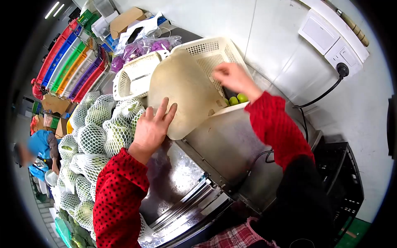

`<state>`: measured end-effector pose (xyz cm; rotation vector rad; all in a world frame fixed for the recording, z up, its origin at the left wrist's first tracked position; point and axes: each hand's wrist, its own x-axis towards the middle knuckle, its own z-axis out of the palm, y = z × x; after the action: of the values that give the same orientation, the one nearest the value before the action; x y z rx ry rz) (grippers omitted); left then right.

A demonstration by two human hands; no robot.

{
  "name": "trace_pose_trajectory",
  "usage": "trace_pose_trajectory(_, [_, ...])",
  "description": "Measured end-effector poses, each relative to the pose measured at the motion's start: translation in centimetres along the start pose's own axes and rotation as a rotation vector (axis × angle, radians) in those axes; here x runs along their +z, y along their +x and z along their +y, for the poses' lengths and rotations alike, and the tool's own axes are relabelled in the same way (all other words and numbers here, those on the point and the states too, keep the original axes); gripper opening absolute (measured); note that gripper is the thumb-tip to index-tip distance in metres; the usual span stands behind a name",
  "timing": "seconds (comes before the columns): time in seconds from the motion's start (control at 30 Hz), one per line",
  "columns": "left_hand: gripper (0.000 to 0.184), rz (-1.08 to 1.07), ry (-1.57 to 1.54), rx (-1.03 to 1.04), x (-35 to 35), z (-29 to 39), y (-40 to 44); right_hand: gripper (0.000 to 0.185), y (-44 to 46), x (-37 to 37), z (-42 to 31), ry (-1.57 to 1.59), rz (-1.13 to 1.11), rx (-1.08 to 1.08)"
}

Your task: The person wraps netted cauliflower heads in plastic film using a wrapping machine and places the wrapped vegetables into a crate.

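My left hand (151, 128) has its fingers spread over the lower left edge of a beige, translucent plastic sheet (182, 91) with rounded corners. The sheet leans across a cream plastic basket (237, 62) and hides part of it. Above that basket my right hand (235, 77) is closed with curled fingers; what they hold, if anything, is hidden. Below it, several round green fruits (233, 100) lie in the basket's near corner, beside a dark object that I cannot make out.
Net-wrapped vegetables (92, 138) are piled at left, by a smaller cream basket (136, 78) and bagged purple vegetables (132, 51). A metal machine (178, 173) stands before me. A power cord (322, 97) hangs at right above a black crate (343, 177). Another person (43, 151) works far left.
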<state>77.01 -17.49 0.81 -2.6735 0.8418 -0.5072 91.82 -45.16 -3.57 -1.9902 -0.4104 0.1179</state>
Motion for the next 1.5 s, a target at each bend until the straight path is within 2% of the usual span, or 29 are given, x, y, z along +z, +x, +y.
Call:
trace_pose_trajectory(0.07, [0.052, 0.022, 0.050, -0.011, 0.3, 0.5, -0.6, 0.031, 3.8, -0.8, 6.6, -0.771, -0.002, 0.144])
trace_pose_trajectory(0.13, [0.061, 0.009, 0.132, -0.079, 0.1, 1.0, -0.5, 0.035, 3.0, 0.9, 6.8, -0.938, -0.091, 0.173])
trace_pose_trajectory(0.27, [0.053, -0.031, 0.141, -0.143, -1.1, -1.1, 1.4, 0.039, 5.4, 4.8, 8.7, -1.081, -0.021, 0.173])
trace_pose_trajectory(0.3, [0.055, 0.106, 0.115, -0.140, -1.3, -2.1, 2.3, 0.045, 5.3, 4.1, 7.1, -1.014, -0.070, 0.165])
trace_pose_trajectory(0.37, [0.059, 0.158, -0.013, -0.227, -3.0, -3.0, 4.6, 0.029, 5.8, 4.5, 6.8, -0.996, -0.061, 0.102])
trace_pose_trajectory(0.43, [0.061, 0.192, -0.059, -0.260, -2.8, -3.2, 6.6, 0.025, 6.8, 3.9, 7.1, -1.020, -0.083, 0.060])
trace_pose_trajectory(0.5, [0.059, 0.329, -0.106, -0.197, -1.7, -3.1, 7.9, 0.023, 7.6, 2.5, 5.5, -0.872, 0.099, 0.212])
trace_pose_trajectory(0.53, [0.058, 0.259, -0.154, -0.170, -1.5, -2.6, 8.1, 0.025, 8.3, 0.8, 6.1, -0.683, 0.274, 0.195])
trace_pose_trajectory(0.57, [0.061, 0.296, -0.172, -0.121, -0.6, -2.1, 8.3, 0.027, 9.0, -0.6, 7.8, -0.476, 0.415, 0.169])
trace_pose_trajectory(0.63, [0.070, 0.318, -0.305, -0.096, 0.6, -0.5, 9.2, 0.023, 7.7, -2.1, 5.1, -0.043, 0.715, 0.001])
trace_pose_trajectory(0.67, [0.076, 0.300, -0.419, -0.123, 0.7, 0.5, 9.6, 0.019, 8.0, -2.7, 4.4, 0.070, 0.844, -0.115])
trace_pose_trajectory(0.7, [0.084, 0.300, -0.558, -0.092, 0.8, 1.1, 10.0, 0.019, 7.5, -3.6, 1.7, 0.085, 0.863, -0.127])
trace_pose_trajectory(0.73, [0.084, 0.419, -0.619, -0.020, 1.4, 1.8, 10.7, 0.023, 7.7, -3.6, -0.7, 0.202, 0.979, -0.238])
trace_pose_trajectory(0.77, [0.082, 0.442, -0.593, 0.015, 1.1, 2.7, 10.9, 0.027, 6.6, -4.0, -4.2, 0.223, 0.900, -0.241])
trace_pose_trajectory(0.8, [0.080, 0.457, -0.565, 0.050, 0.6, 3.3, 10.2, 0.025, 5.8, -3.5, -7.6, 0.238, 0.876, -0.345])
trace_pose_trajectory(0.83, [0.075, 0.322, -0.522, 0.048, -0.4, 3.8, 8.7, 0.024, 5.9, -2.8, -9.4, 0.295, 0.839, -0.546])
trace_pose_trajectory(0.93, [0.060, -0.169, -0.388, 0.194, -3.0, 4.7, 3.1, 0.026, 6.5, 0.8, -13.6, 0.024, 0.680, -0.748])
trace_pose_trajectory(1.0, [0.056, -0.380, -0.531, 0.097, -5.1, 3.7, -1.0, 0.023, 8.5, 5.9, -13.8, -0.240, 0.530, -0.826])
trace_pose_trajectory(1.03, [0.057, -0.277, -0.525, 0.076, -5.0, 2.9, -3.1, 0.020, 9.6, 8.9, -13.4, -0.380, 0.444, -0.801])
trace_pose_trajectory(1.07, [0.058, -0.175, -0.516, 0.053, -4.4, 2.4, -4.8, 0.015, 11.6, 11.9, -11.8, -0.487, 0.415, -0.887])
trace_pose_trajectory(1.13, [0.064, -0.207, -0.487, 0.042, -4.1, 2.7, -6.2, 0.013, 14.1, 16.4, -9.1, -0.698, 0.316, -0.816])
trace_pose_trajectory(1.23, [0.064, -0.153, -0.549, 0.019, -2.7, 3.2, -7.2, 0.011, 16.2, 20.7, -5.0, -0.884, 0.285, -0.935])
trace_pose_trajectory(1.3, [0.064, -0.152, -0.566, 0.034, -2.7, 2.7, -7.0, 0.011, 15.7, 21.7, -3.4, -0.967, 0.053, -1.073])
trace_pose_trajectory(1.33, [0.065, -0.155, -0.587, 0.036, -2.7, 2.8, -7.1, 0.012, 15.5, 22.2, -2.6, -0.951, -0.102, -0.934])
trace_pose_trajectory(1.4, [0.065, -0.126, -0.598, 0.034, -2.5, 2.5, -7.2, 0.010, 12.2, 20.1, -3.4, -0.808, 0.020, -0.970])
trace_pose_trajectory(1.47, [0.065, -0.121, -0.615, 0.024, -2.3, 2.7, -7.4, 0.021, 7.8, 16.8, -3.9, -0.454, 0.063, -0.940])
trace_pose_trajectory(1.5, [0.065, -0.101, -0.621, 0.019, -2.3, 2.6, -7.4, 0.026, 4.2, 14.1, -4.1, -0.378, 0.030, -0.876])
